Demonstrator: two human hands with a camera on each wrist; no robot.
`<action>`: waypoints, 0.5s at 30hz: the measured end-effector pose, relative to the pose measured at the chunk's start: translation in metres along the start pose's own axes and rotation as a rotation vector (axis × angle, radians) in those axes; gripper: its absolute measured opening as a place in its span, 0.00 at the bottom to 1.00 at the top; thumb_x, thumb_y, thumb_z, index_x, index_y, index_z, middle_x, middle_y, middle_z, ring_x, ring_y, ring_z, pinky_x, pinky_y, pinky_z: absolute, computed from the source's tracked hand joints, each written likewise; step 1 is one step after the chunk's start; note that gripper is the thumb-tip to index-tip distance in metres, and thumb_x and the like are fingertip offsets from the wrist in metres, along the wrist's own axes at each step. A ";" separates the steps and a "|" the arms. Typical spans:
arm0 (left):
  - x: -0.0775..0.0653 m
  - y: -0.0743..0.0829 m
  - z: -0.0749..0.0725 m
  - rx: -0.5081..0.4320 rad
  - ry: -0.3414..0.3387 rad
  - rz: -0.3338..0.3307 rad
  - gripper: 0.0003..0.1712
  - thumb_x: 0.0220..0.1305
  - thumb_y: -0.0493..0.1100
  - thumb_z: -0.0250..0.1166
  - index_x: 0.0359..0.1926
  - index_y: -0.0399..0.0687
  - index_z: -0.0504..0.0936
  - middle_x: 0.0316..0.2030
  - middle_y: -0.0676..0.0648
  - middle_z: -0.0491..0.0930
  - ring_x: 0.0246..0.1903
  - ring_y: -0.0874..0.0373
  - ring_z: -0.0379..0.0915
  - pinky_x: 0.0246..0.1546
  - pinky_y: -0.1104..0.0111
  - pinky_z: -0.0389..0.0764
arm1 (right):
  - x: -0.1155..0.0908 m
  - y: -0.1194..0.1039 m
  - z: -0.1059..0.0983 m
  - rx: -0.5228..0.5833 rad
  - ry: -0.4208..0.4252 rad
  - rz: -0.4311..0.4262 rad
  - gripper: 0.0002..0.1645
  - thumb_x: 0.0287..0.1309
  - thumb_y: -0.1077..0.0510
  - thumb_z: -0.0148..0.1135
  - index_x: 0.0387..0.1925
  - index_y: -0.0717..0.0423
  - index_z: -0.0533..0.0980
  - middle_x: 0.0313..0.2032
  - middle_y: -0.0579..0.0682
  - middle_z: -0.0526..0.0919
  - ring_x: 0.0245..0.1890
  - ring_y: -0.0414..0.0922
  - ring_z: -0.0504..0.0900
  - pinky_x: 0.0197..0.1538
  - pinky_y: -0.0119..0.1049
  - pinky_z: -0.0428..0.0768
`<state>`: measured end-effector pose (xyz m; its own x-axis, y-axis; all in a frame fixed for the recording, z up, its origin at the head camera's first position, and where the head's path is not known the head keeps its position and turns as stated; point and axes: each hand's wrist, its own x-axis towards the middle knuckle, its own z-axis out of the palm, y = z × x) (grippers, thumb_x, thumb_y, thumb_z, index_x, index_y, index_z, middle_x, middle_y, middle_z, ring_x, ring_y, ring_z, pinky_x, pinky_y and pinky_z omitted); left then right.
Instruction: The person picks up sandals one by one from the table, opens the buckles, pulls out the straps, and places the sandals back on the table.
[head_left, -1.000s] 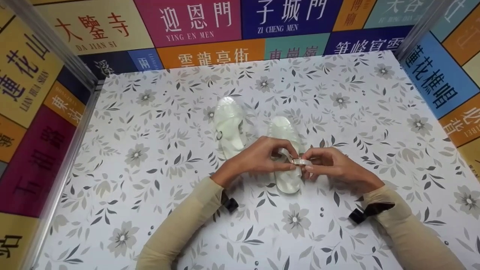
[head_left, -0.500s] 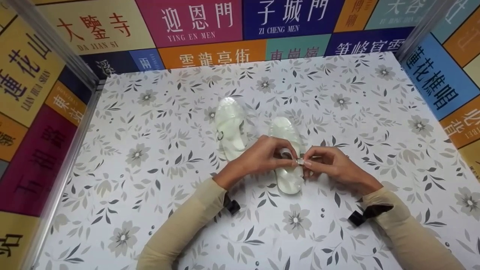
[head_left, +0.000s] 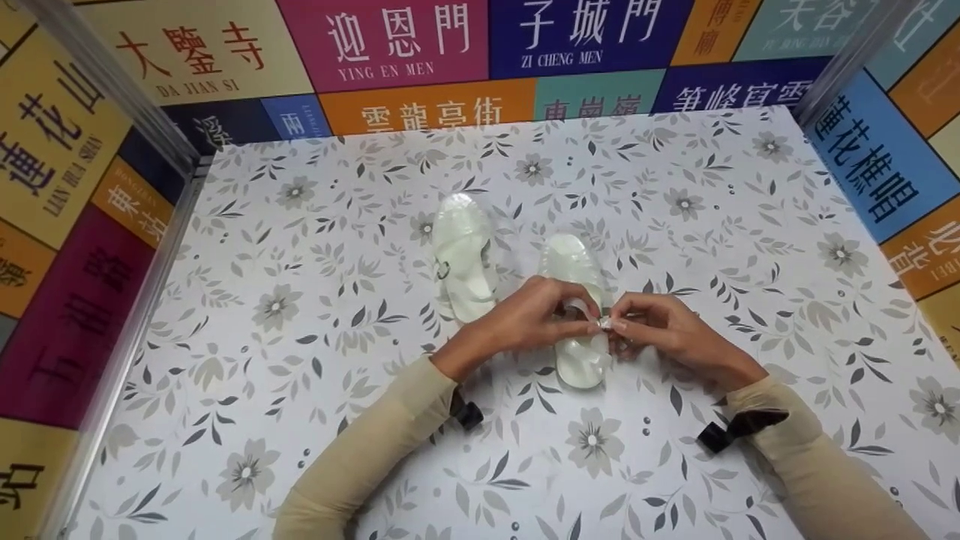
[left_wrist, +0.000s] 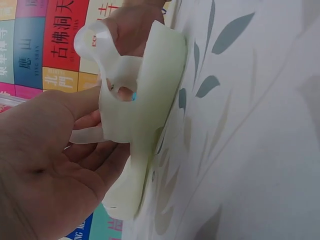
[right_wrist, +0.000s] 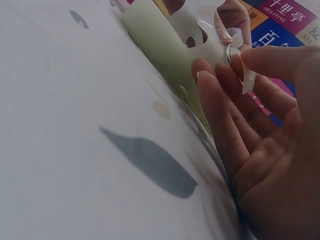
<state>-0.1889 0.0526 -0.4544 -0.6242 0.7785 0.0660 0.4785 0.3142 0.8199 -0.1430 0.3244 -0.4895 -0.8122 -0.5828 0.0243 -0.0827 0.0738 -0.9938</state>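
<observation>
A pale, pearly green sandal (head_left: 571, 259) stands upright on the patterned cloth, partly hidden behind my hands. My left hand (head_left: 536, 311) reaches over it, thumb and fingertips pinching its thin ankle strap (left_wrist: 89, 135). Close on the other side, my right hand (head_left: 660, 322) pinches the strap by a small metal buckle (right_wrist: 228, 54), and a short strap tail hangs beside the right thumb in the right wrist view. The fingertips of both hands nearly meet above the heel half. To the left lies the matching sandal (head_left: 463, 255), its own buckle showing on its side.
A white cloth (head_left: 247, 397) with grey flowers and leaves covers the table. Colourful panels (head_left: 405, 45) with large lettering rise behind it and on both sides. Each beige sleeve has a black camera strapped at the wrist.
A length of strap showed flat between the fingertips a second ago; now only a small bit shows there. The right fingers have closed in around the buckle, and both sandals stay in place.
</observation>
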 end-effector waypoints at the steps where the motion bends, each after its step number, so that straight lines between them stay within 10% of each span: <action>1: 0.000 0.000 0.001 0.001 0.003 -0.002 0.10 0.72 0.48 0.75 0.49 0.51 0.90 0.44 0.54 0.92 0.34 0.67 0.85 0.34 0.77 0.82 | 0.000 0.000 0.000 -0.004 -0.002 0.011 0.08 0.79 0.66 0.56 0.48 0.69 0.79 0.38 0.60 0.87 0.34 0.51 0.89 0.38 0.43 0.91; 15: -0.001 0.003 0.005 0.047 0.062 0.032 0.10 0.70 0.50 0.76 0.49 0.54 0.91 0.48 0.56 0.91 0.35 0.69 0.80 0.39 0.74 0.82 | -0.002 -0.001 0.000 -0.044 -0.005 0.028 0.08 0.78 0.65 0.59 0.43 0.68 0.80 0.38 0.60 0.88 0.34 0.48 0.90 0.40 0.39 0.91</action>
<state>-0.1839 0.0558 -0.4553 -0.6448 0.7535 0.1280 0.5261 0.3161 0.7895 -0.1409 0.3254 -0.4888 -0.8115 -0.5844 -0.0040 -0.0854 0.1253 -0.9884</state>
